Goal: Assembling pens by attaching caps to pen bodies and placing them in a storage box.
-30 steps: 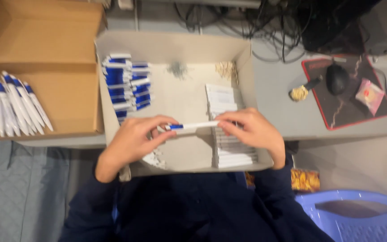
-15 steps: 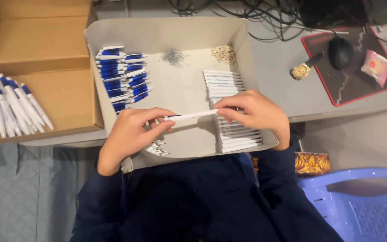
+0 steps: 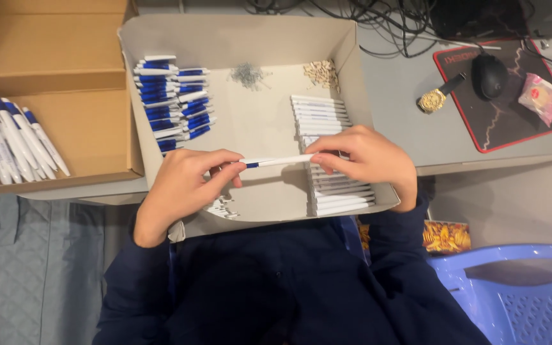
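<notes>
Over the grey tray (image 3: 237, 35), your left hand (image 3: 183, 185) and right hand (image 3: 365, 156) pinched one white pen (image 3: 276, 161); finished pens (image 3: 14, 137) lay left, white barrels (image 3: 327, 115) remained.

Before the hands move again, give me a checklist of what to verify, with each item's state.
1. Both hands hold the white pen: ok, left hand at its blue end, right hand at the white end.
2. Pen lies level above the grey tray: ok.
3. Pen parts fully seated together: cannot tell, fingers cover the ends.
4. White barrels stacked in order on the tray's right: ok.
5. Blue and white parts grouped on the tray's left: ok.
6. Finished pens lie in the brown box: ok.
</notes>
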